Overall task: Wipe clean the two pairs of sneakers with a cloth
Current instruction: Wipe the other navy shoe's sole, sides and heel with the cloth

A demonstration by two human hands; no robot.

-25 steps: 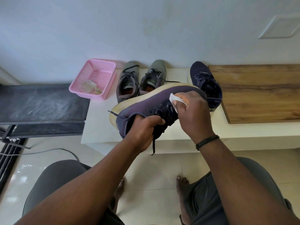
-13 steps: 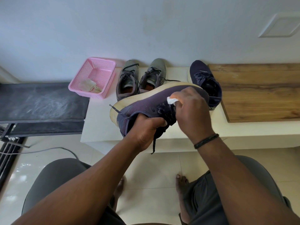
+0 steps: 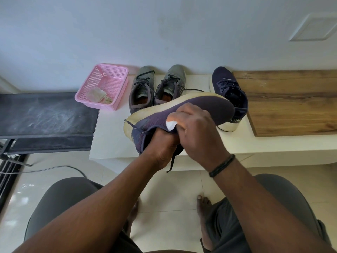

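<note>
So there's a low white bench [image 3: 116, 136] running along the wall, with a brown wood-grain board [image 3: 291, 103] covering its right end. Held up over the bench's front edge is a navy knit sneaker with a cream sole [image 3: 209, 108], tipped on its side, sole facing the wall, toe pointing right. The left hand [image 3: 162, 145] is curled tight around the heel opening, laces dangling below it. The right hand [image 3: 198, 132] has its fingers bent over a small white cloth [image 3: 171, 125], pressing it against the sneaker's side near the collar; only a corner of the cloth peeks out. The matching navy sneaker [image 3: 228, 88] sits upright by the board's left edge, toe at the wall. A pair of grey lace-up sneakers [image 3: 156, 86] stands side by side at the back left of the bench. A pink plastic mesh basket [image 3: 102, 86] hangs over the bench's back left corner, with a crumpled off-white rag [image 3: 97, 94] in it.
</note>
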